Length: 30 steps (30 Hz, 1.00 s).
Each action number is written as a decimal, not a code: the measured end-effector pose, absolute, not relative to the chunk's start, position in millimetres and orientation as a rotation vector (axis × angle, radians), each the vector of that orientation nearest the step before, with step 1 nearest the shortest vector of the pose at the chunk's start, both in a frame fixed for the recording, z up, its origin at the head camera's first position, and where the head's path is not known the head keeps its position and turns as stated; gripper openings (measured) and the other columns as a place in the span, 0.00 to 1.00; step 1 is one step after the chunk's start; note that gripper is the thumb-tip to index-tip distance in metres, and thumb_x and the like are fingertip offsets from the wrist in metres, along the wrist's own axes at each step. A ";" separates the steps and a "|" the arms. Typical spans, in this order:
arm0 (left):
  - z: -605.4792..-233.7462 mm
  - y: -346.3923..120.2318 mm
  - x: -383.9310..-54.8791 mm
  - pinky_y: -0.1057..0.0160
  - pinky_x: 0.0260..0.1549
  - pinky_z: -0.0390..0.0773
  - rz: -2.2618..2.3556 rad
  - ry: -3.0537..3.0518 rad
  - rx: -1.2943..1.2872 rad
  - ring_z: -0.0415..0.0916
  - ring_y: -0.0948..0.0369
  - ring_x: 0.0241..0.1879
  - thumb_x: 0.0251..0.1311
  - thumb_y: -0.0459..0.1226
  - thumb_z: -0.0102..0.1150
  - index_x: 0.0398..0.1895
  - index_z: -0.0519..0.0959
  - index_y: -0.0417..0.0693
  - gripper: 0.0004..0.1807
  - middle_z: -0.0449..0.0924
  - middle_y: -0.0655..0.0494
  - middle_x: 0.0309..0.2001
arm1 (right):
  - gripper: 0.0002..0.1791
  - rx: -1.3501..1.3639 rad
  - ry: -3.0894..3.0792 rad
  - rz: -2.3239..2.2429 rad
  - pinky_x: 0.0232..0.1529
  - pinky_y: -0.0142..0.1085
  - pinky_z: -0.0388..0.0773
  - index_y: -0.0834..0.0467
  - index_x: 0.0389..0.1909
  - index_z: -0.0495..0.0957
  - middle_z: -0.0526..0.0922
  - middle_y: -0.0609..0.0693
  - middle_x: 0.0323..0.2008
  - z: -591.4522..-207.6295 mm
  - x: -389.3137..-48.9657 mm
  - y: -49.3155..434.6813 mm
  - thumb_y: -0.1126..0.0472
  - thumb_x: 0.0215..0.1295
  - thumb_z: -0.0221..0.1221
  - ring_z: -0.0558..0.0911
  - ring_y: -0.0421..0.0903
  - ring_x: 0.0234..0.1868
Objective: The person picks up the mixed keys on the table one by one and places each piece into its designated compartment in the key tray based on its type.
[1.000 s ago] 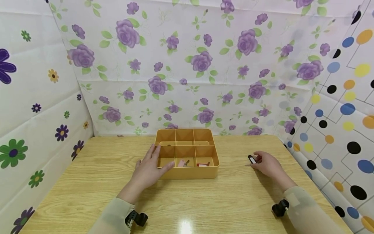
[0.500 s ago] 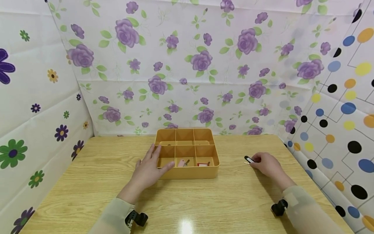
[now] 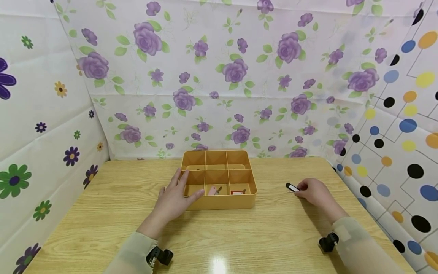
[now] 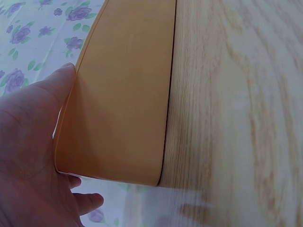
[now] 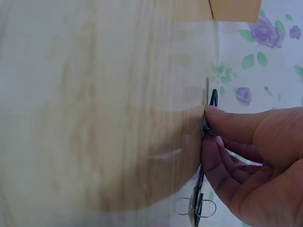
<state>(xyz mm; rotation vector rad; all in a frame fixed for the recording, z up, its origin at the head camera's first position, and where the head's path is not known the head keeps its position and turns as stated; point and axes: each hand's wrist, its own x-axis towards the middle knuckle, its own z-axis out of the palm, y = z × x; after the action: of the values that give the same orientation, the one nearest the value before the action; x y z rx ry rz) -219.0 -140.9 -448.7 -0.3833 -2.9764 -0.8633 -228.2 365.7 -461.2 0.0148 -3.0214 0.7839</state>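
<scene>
My left hand point(image 3: 174, 196) rests at the front left corner of a yellow-orange box point(image 3: 222, 202) with several compartments, its fingers spread along the left side. In the left wrist view the thumb touches the rim of the box wall point(image 4: 118, 94). At the right of the table my right hand point(image 3: 313, 192) pinches a black key tag point(image 3: 292, 187) with a white label, low over the tabletop. In the right wrist view a thin metal key point(image 5: 207, 92) sticks up beside the tag's black end point(image 5: 214, 97). Below, a wire ring point(image 5: 208, 208) shows; the palm side hides nothing else I can identify.
A pink tag point(image 3: 212, 190) with a key lies in the front middle compartment. A red-and-white tag point(image 3: 237, 193) with a key lies in the front right one. Patterned cloth point(image 3: 236, 76) walls the wooden table point(image 3: 219, 232) at the back and sides.
The black key tag has tilted and shifted slightly left in my right hand's fingers, with its far end now pointing more to the left. My left hand has stayed on the box.
</scene>
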 end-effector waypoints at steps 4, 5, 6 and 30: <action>-448.7 -141.1 -218.8 0.18 0.76 0.38 -0.863 -2.975 -0.385 0.56 0.31 0.82 0.74 0.72 0.56 0.93 0.41 0.51 0.60 0.32 0.42 0.91 | 0.09 0.024 -3.027 0.789 0.42 0.49 0.79 0.65 0.42 0.86 0.87 0.54 0.38 -460.0 -228.4 365.7 0.64 0.70 0.74 0.81 0.51 0.37; -448.6 -141.2 -218.7 0.18 0.75 0.38 -0.863 -2.975 -0.386 0.56 0.31 0.82 0.74 0.72 0.55 0.93 0.41 0.52 0.61 0.32 0.42 0.91 | 0.09 0.026 -3.028 0.789 0.41 0.48 0.79 0.65 0.42 0.85 0.86 0.54 0.38 -459.9 -228.6 365.7 0.64 0.70 0.74 0.80 0.51 0.36; -448.6 -141.2 -218.6 0.18 0.75 0.39 -0.862 -2.975 -0.387 0.56 0.31 0.82 0.73 0.73 0.55 0.93 0.41 0.52 0.61 0.32 0.42 0.91 | 0.09 0.025 -3.026 0.788 0.40 0.47 0.78 0.65 0.42 0.85 0.86 0.54 0.37 -459.9 -228.7 365.8 0.64 0.70 0.74 0.80 0.51 0.36; -446.6 -141.3 -216.6 0.18 0.75 0.39 -0.868 -2.973 -0.389 0.52 0.32 0.84 0.73 0.73 0.56 0.93 0.42 0.52 0.61 0.32 0.42 0.91 | 0.14 -0.003 -2.945 0.969 0.41 0.44 0.75 0.63 0.45 0.80 0.82 0.53 0.39 -465.1 -222.9 363.9 0.59 0.73 0.73 0.77 0.50 0.38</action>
<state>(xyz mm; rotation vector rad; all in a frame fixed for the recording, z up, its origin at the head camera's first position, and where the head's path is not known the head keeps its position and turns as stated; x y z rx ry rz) -216.6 -141.3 -446.6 -0.3893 -2.9731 -0.8682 -222.9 363.9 -465.1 -0.0032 -2.9447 0.9692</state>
